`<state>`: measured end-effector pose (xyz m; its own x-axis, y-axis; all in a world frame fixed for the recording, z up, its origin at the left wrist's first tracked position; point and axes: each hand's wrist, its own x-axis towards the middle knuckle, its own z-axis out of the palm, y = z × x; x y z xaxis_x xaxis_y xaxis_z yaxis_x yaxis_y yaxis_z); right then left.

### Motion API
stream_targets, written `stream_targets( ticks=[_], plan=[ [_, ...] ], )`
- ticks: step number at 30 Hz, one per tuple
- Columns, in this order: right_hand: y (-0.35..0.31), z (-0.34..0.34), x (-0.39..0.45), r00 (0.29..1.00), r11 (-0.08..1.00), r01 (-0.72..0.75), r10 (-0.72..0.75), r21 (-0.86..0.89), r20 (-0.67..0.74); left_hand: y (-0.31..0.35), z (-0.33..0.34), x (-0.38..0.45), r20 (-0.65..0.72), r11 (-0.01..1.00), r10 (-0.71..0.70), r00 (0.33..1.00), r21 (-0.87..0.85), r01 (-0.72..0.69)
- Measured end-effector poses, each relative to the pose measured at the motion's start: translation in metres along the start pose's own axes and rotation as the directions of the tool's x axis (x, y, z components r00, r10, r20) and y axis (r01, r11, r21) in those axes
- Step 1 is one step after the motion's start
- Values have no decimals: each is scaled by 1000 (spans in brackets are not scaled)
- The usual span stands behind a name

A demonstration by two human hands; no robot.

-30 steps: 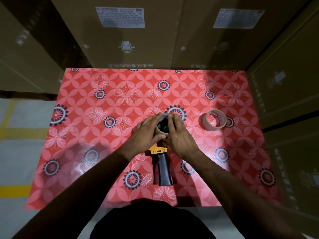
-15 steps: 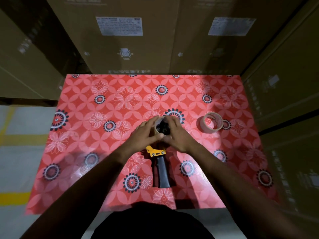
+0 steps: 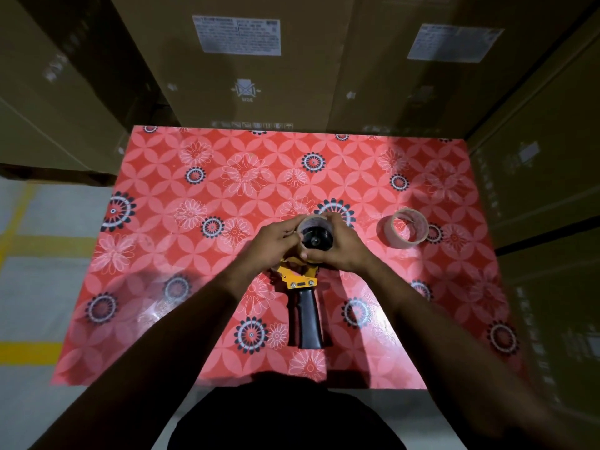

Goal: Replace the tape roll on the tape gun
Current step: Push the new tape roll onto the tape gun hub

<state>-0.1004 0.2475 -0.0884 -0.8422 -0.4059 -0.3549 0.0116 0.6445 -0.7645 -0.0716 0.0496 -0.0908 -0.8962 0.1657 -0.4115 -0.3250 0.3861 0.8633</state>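
Yellow-framed tape gun (image 3: 300,280) lies flat; left hand (image 3: 271,243) and right hand (image 3: 341,246) fingers curl around mounted roll (image 3: 315,237). Press evenly, square to hub.

Centre cardboard box (image 3: 259,76), printed mark: "SIDE" under a small symbol.
White labels (image 3: 236,35) on the boxes: print too small to read.

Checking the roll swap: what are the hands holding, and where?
Both the left hand and right hand grip the tape roll by its outer rim, on the tape gun.
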Motion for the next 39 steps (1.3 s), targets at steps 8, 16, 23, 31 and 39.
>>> stream_targets(
  ticks=[8, 16, 23, 31, 39],
  plan=[
    [4, 9, 2, 997, 992, 65, -69, -105, -39, -7, -2, 1, 40, 979, 65, 997, 191, -71],
    [4, -1, 17, 999, 976, 2, 5, -220, 31, 1, 3, 8, 17, 902, 12, 1000, 431, -18],
    [14, 2, 1, 997, 990, 62, -55, -128, 57, -14, 5, 8, 79, 873, 69, 995, 478, -98],
    [24, 12, 4, 994, 904, 105, -81, -415, 74, -27, 17, 12, 62, 578, 132, 989, 806, -128],
    [23, 9, 6, 993, 847, 116, -82, -519, 89, -12, 18, 12, 55, 532, 129, 990, 839, -116]
  ],
)
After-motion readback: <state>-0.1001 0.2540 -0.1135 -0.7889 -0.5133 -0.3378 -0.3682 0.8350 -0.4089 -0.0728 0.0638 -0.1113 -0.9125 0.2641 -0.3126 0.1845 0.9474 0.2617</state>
